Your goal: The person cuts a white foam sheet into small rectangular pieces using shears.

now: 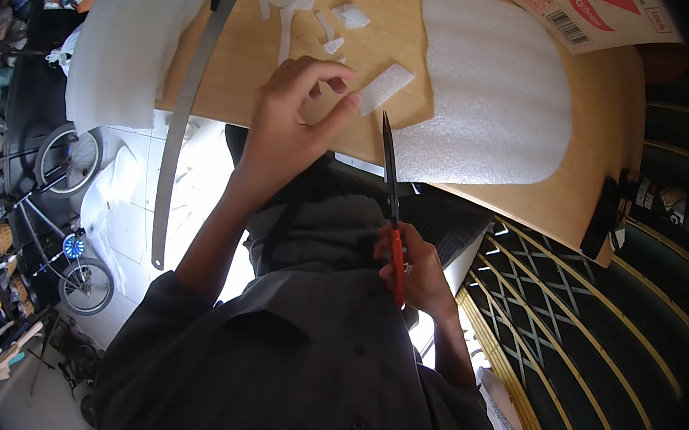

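Red-handled scissors [396,262] are in my right hand [422,278], near my body. Their dark blades point away from me, close together, with the tips near the table's edge. My left hand [296,113] hovers over the near edge of the table, thumb and index finger apart. Just beyond its thumb tip is a small white foam strip [387,88]; whether the thumb touches it I cannot tell. To the right lies a large white foam sheet [500,89] with a rounded outer side. Several foam offcuts [296,0] are scattered farther off.
A long steel ruler [193,94] sticks out past the near edge of the wooden table [388,35]. Left of it, another foam sheet [133,33] hangs over the edge. A printed cardboard piece [584,13] is at far right. A bicycle [68,211] stands on the floor at left.
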